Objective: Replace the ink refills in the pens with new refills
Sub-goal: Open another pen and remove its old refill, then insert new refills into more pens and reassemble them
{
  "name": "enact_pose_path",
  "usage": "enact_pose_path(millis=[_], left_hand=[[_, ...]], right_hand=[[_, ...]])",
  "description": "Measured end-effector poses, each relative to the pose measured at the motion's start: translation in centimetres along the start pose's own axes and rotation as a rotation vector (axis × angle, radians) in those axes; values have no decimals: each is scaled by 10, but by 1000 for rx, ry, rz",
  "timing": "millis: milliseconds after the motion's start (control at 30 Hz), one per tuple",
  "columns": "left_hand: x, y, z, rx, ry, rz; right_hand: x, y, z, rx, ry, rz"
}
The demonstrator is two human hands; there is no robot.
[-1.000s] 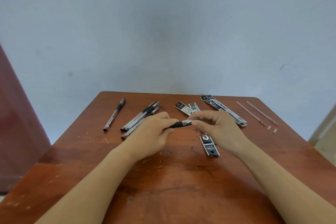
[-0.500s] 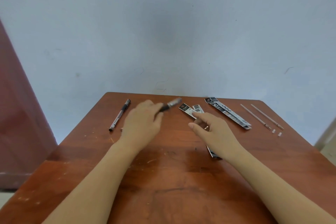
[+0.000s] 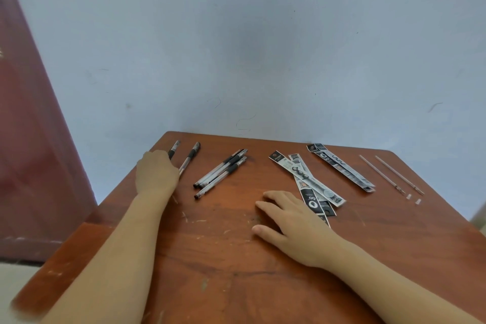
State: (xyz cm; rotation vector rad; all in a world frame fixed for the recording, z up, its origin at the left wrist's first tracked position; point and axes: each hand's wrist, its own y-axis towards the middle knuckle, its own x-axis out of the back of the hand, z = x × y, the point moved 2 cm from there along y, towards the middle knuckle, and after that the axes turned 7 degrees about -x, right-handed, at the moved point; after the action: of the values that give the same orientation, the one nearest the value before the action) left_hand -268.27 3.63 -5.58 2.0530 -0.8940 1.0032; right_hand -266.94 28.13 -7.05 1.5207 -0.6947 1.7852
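My left hand is at the table's far left, its fingers over the lower end of a black-grip pen whose tip pokes out past them. A second pen lies just to its right, parallel. Three more pens lie bundled in the middle. My right hand rests flat on the wood with relaxed fingers and holds nothing. It touches the edge of crossed refill packets. Another packet lies further right. Two bare refills lie near the right edge.
The wooden table stands against a pale blue wall. Two tiny clear caps sit below the bare refills. A dark red panel stands to the left of the table.
My left hand carried the pen from the centre to the far left, beside the lone pen. My right hand let go of it and dropped flat onto the table.
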Motion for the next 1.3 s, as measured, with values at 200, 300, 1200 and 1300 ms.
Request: enact_pose_path(millis=[200, 300, 1200, 1300], left_hand=[[-1, -1, -1, -11, -26, 23], [0, -4, -5, -28, -47, 29], [-14, -30, -50, -424, 78, 254], [-14, -29, -50, -410, 113, 254]], right_hand=[[-2, 1, -2, 1, -4, -7], [0, 0, 0, 11, 3, -6], [1, 1, 1, -4, -12, 9], [1, 1, 2, 3, -18, 7]])
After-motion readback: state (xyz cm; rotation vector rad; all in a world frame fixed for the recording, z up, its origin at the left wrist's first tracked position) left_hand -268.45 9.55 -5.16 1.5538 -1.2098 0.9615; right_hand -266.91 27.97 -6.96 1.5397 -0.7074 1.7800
